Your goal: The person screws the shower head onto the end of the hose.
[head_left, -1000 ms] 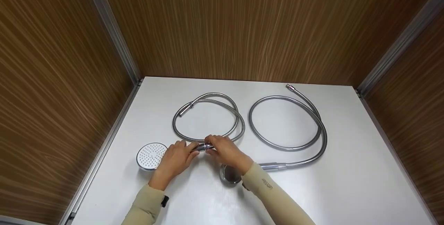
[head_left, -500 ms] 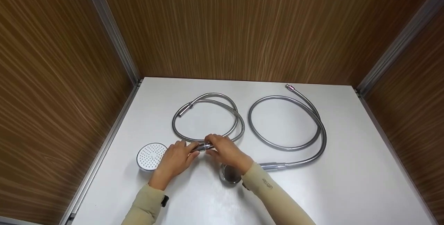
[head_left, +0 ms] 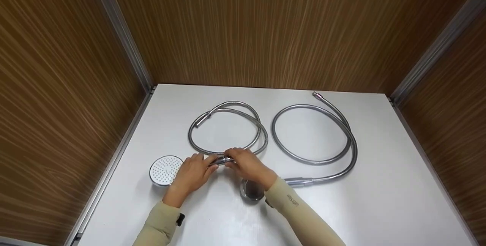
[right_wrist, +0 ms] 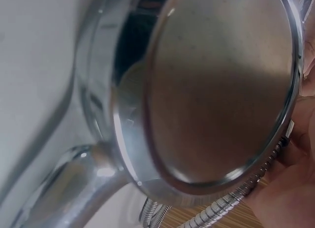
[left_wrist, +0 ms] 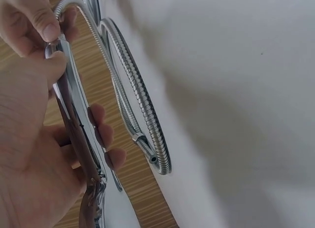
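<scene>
My left hand (head_left: 191, 174) grips the chrome handle (left_wrist: 76, 114) of a hand shower, its fingers curled round it in the left wrist view. The round white spray face (head_left: 166, 170) of this shower head points up, left of that hand. At the handle's other end, my right hand (head_left: 248, 165) pinches the end of a ribbed metal shower hose (left_wrist: 133, 78) where the two meet. Part of that joint is hidden by fingers. Below my right wrist lies a second chrome shower head (head_left: 253, 191), which fills much of the right wrist view.
The held hose loops on the white table (head_left: 212, 223) beyond the hands, its free end fitting (head_left: 203, 120) toward the left. A second grey hose (head_left: 273, 128) coils at the right, joined to the second shower head's handle (head_left: 300, 182). Wood-grain panels (head_left: 250, 29) enclose the back and sides.
</scene>
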The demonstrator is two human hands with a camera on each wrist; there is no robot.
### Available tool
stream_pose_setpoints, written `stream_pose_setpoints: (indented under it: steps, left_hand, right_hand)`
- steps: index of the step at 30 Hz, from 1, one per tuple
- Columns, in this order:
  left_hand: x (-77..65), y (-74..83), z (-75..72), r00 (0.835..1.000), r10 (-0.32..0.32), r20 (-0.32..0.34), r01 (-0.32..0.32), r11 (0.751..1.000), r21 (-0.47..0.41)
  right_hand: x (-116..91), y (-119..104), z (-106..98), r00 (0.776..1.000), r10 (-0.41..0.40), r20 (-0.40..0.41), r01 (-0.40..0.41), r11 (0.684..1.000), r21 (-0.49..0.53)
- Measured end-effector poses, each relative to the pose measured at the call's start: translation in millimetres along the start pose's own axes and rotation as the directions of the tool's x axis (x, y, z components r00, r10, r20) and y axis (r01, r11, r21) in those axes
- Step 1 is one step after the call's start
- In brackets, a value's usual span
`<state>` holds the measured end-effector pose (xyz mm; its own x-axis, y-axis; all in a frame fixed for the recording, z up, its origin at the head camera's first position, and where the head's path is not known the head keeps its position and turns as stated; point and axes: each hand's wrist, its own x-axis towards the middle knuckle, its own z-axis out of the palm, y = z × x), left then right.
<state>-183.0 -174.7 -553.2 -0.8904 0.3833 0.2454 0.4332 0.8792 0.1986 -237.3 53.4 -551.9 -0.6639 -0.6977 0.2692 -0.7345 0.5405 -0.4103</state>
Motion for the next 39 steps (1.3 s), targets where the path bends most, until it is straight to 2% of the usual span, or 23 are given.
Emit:
stream_pose_setpoints:
  steps: [16, 25, 32, 39]
  left_hand:
    - [1.3, -1.5, 1.0, 0.999, 0.023, -0.036, -0.022, 1.000, 0.018]
    - [-2.0, -0.3, 0.7, 1.000, -0.007, -0.004, 0.008, 1.000, 0.009]
    - [-3.1, 0.1, 2.3, 0.998, 0.036, -0.057, -0.033, 0.998, 0.044]
    - [-1.6, 0.0, 0.9, 0.999, 0.023, -0.048, -0.021, 0.999, 0.034]
  right_hand:
    - [1.2, -0.8, -0.2, 0.999, 0.032, 0.010, -0.032, 0.999, -0.011]
    - [-1.9, -1.9, 1.4, 0.999, 0.039, 0.018, -0.038, 0.999, -0.016]
    - [-4.5, -1.0, 0.6, 1.000, 0.006, -0.003, -0.006, 1.000, -0.027]
    - [-2.3, -1.0, -1.6, 1.000, 0.003, 0.011, -0.003, 0.998, -0.059]
